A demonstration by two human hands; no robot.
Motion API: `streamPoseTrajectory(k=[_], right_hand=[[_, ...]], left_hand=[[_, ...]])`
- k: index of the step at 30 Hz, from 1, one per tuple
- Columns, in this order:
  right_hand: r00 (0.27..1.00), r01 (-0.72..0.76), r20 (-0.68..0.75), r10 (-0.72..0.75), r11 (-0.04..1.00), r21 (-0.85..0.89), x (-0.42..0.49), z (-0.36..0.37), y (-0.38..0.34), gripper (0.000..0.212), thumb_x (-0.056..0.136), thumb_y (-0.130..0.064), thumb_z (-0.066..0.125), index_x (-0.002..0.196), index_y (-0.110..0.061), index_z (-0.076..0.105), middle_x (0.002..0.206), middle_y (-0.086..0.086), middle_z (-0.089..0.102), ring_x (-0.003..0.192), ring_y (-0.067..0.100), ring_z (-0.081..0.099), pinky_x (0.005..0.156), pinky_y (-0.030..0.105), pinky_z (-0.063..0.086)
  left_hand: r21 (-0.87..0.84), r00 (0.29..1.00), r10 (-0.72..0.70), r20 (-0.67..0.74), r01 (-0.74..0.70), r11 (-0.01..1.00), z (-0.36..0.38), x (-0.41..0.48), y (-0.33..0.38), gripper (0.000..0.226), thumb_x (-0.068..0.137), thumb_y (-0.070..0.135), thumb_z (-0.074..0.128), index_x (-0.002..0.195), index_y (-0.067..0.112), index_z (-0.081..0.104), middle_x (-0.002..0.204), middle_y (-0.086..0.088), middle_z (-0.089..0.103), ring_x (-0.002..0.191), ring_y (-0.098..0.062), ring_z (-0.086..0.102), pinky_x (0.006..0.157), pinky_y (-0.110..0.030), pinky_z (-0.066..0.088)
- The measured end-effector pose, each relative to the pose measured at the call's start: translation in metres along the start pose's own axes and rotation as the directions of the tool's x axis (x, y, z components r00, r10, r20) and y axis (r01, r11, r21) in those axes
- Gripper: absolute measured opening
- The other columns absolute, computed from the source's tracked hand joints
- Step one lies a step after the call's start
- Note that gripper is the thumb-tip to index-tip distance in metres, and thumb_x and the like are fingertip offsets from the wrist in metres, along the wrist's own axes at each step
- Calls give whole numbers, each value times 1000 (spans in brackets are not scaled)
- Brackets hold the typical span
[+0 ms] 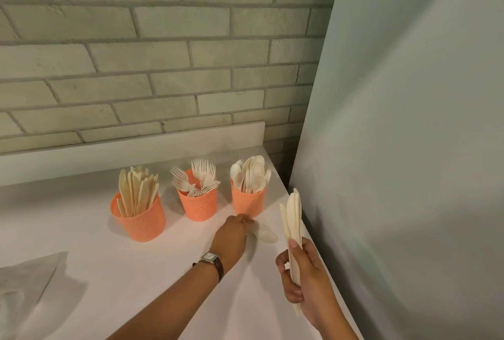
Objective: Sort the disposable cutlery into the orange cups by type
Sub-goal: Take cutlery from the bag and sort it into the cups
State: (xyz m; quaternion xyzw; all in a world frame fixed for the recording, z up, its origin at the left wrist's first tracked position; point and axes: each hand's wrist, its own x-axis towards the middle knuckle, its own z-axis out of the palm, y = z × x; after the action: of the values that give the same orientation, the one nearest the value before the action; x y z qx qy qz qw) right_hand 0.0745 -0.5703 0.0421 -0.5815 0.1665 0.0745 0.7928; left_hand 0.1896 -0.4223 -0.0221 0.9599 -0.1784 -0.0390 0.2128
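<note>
Spoon [268, 236] touching left hand [231, 234], knives [293, 219] — upright — in right hand [303, 278]

Dim, warm, flat light; wide-angle frame.
Counter [152, 279] is brightest mid-frame and falls off to grey at lower left, where the bag [30, 277] goes murky. Soft shadows hug the cups [141, 219] and lie right of the left hand [231, 236]. The panel [409, 176] darkens toward bottom right. Spoon [268, 236] and left fingertips [244, 220] are motion-smeared. Knives [293, 219] in the right hand [305, 279] read sharp. Brick wall [163, 53] courses bow with lens distortion.
</note>
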Motion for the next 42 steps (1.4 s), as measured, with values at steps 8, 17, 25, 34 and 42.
streamPoseTrajectory(k=[8,17,25,34,42], right_hand=[[1000,-1,-1,1,1000,0,-5,-6,4,16,98,-27,41,101,-12,46,62,5,51,31,11,22,40,12,19],[1000,12,-9,-12,1000,-6,-2,-1,2,18,98,-29,43,101,-12,48,59,4,46,33,12,24,42,16,16],[1000,4,2,-5,999,33,-2,3,-2,17,98,-26,42,100,-10,47,58,4,46,32,13,26,41,15,18],[997,59,49,-62,997,51,-3,4,-2,20,96,-13,47,104,-4,62,65,7,53,38,13,32,38,19,24],[988,143,54,-142,990,-19,-6,8,-5,17,90,1,52,93,2,69,75,13,65,52,16,46,48,26,41]], left_hand=[[31,993,70,-100,-68,997,-16,-7,-2,20,92,21,51,103,19,67,106,0,65,94,-20,60,78,-29,45],[-727,744,-413,-526,-141,672,-92,-20,30,16,76,14,74,72,27,66,73,15,68,69,6,64,69,-5,47],[-782,773,-465,-431,-62,621,-89,10,36,2,81,11,70,83,10,71,69,1,70,60,-7,68,63,-14,51],[-282,877,-281,-388,178,943,-66,27,25,19,81,16,57,73,8,72,79,-9,70,70,-26,65,62,-34,52],[-156,924,-171,-341,123,980,-60,20,17,24,89,15,50,102,11,71,112,-8,52,80,-22,61,71,-23,44]])
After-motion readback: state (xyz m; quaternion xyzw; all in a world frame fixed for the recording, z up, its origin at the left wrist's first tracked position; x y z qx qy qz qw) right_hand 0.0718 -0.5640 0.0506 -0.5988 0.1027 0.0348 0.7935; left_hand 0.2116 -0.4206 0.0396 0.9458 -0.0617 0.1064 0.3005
